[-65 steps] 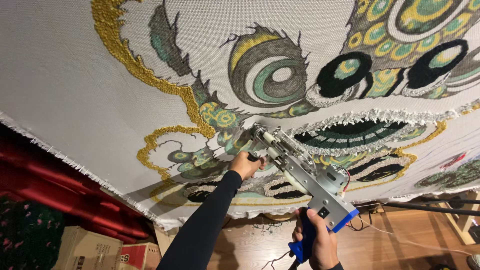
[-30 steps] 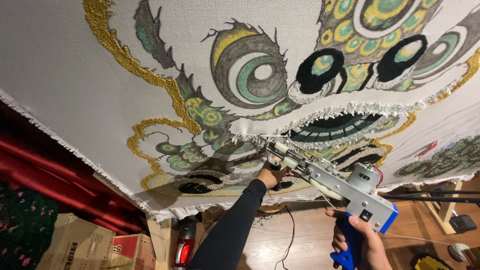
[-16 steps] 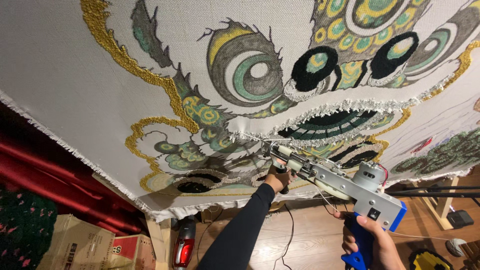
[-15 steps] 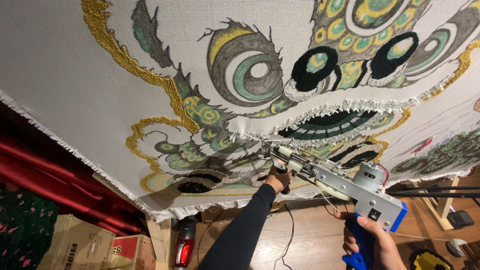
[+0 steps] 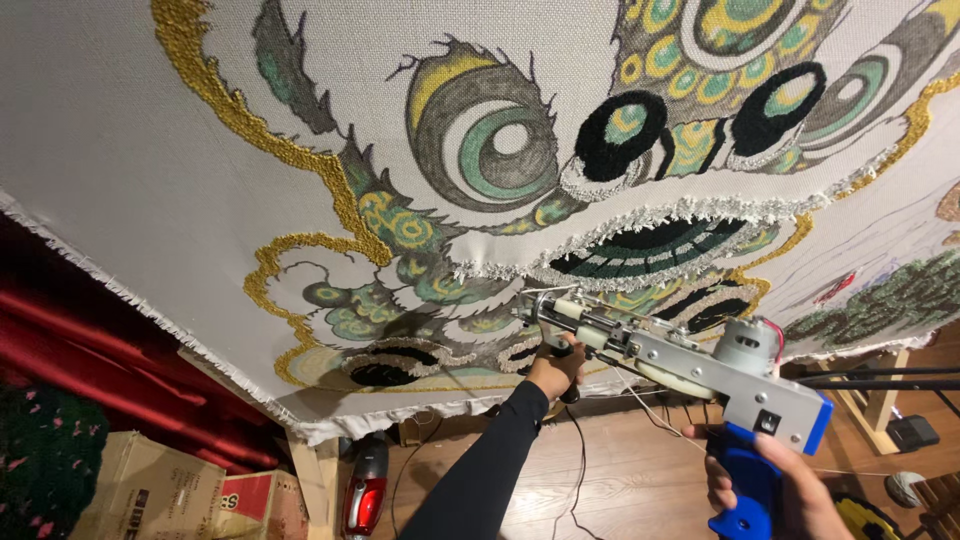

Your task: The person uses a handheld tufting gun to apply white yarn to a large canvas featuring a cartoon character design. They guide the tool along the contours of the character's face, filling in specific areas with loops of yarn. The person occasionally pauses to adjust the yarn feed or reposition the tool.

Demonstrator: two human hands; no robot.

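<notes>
The tufting gun (image 5: 670, 355) is lying with its long axis running from the blue grip at lower right up and left to the needle tip, which is meeting the stretched cloth (image 5: 200, 200) just below the white fringe of the dragon design. The left hand (image 5: 556, 366) is wrapping closed around the front handle, nearer the tip. The right hand (image 5: 775, 490) is gripping the blue rear handle, farther from the cloth.

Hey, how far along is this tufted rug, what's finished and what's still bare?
Done: the gold curling outline, black eye patches and white fringe are filled with yarn. In hand: the tufting gun, left hand at its front grip, right hand on the blue handle, tip against the cloth near the lower scrolls. Left: the big eye swirl looks only sketched, and wide cloth remains bare.
</notes>
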